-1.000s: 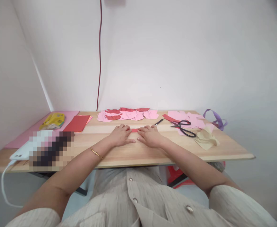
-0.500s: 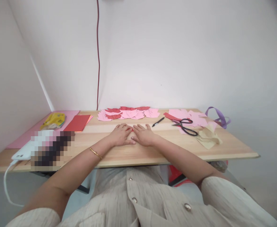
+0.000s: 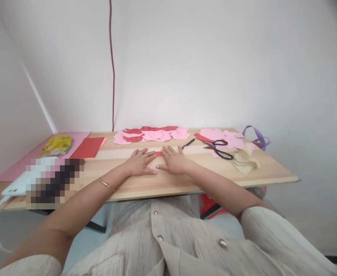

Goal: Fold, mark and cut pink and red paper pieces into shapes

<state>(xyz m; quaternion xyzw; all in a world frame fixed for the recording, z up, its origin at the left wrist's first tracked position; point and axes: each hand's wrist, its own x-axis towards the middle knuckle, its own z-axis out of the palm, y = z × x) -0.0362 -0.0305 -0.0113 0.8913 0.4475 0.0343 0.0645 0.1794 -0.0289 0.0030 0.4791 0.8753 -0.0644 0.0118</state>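
A small piece of red paper [image 3: 158, 153] lies on the wooden table, partly covered by my fingers. My left hand [image 3: 141, 162] rests flat on its left end, fingers stretched out and thumb pointing right. On the other end, my right hand [image 3: 172, 160] is pressed down with its fingers spread. Only the strip between the two hands shows; how far the paper reaches beneath them is hidden. Just past my right fingertips is a black pen [image 3: 188, 143]. Behind my hands lie several pink and red cut paper shapes [image 3: 153, 135] in overlapping rows.
To the right are black-handled scissors [image 3: 219, 149], pink paper scraps [image 3: 232, 138], crumpled beige paper [image 3: 245, 160] and a purple ribbon [image 3: 258, 138]. On the left are stacked red sheets [image 3: 87, 148], a yellow packet [image 3: 57, 145] and a white device with a cable [image 3: 15, 187]. The table's front edge [image 3: 156, 195] is near my body.
My hands have moved apart along the red paper, so more of it shows between them. The whole view has shifted slightly, with the table things appearing further left.
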